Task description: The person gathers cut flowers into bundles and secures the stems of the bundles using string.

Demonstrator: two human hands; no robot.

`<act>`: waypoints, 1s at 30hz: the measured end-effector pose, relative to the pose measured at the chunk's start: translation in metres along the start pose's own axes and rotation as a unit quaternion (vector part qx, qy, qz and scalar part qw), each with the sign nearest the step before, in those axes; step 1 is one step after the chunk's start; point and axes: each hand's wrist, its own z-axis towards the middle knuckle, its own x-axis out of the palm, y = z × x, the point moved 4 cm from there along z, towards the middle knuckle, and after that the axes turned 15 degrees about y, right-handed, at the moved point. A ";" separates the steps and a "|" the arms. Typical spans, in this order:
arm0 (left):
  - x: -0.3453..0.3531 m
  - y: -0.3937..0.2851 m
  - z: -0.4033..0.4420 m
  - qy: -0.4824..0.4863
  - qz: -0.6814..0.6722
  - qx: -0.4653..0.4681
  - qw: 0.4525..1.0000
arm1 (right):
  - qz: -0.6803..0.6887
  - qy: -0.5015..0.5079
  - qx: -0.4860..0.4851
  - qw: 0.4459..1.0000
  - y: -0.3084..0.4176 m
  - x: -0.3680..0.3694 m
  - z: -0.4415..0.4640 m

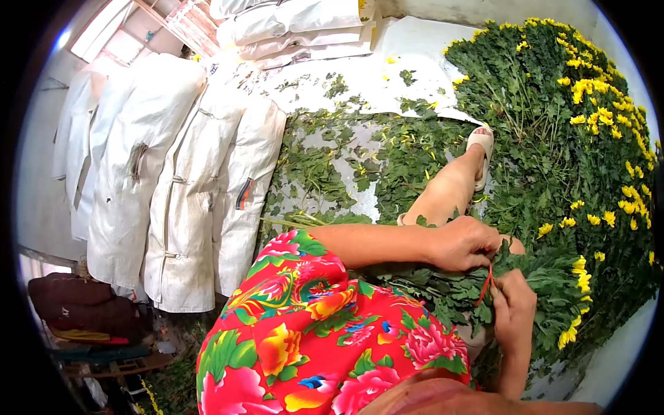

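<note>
Flower bundle: a thick bunch of leafy stems [550,277], lying sideways close in front of the body, right of centre.
Leaves: dark green, lobed, densely layered, hiding most of the stems.
Blooms: bright yellow heads [582,282], clustered at the bundle's right end, facing right.
Red tie: a thin, narrow strip [485,285], running across the leaves between the two hands [465,243]; whether it is knotted is hidden.
</note>
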 end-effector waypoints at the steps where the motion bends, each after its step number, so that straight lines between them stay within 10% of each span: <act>1: 0.005 0.014 -0.005 0.023 -0.002 -0.047 0.999 | -0.092 0.037 0.007 0.995 0.004 0.005 -0.009; 8: 0.021 0.028 -0.008 0.048 0.118 -0.110 0.986 | -0.222 0.021 0.048 0.974 0.029 0.027 -0.017; 11: 0.014 0.021 -0.006 0.067 0.178 -0.083 0.978 | 0.107 -0.021 0.062 0.992 0.019 0.036 -0.012; 14: 0.003 0.009 0.002 0.020 0.011 -0.055 0.998 | 0.323 -0.047 0.081 0.942 -0.002 0.043 -0.015; 17: 0.002 -0.009 0.010 0.083 -0.505 -0.097 0.854 | 0.271 -0.073 0.036 0.959 0.006 0.027 -0.014; 26: 0.047 0.041 -0.014 -0.037 -0.632 -0.191 0.750 | 0.106 -0.048 0.027 0.993 -0.020 0.038 -0.038; 30: 0.035 0.040 -0.007 -0.027 -0.646 -0.179 0.742 | 0.326 -0.074 0.094 0.938 -0.042 0.046 -0.042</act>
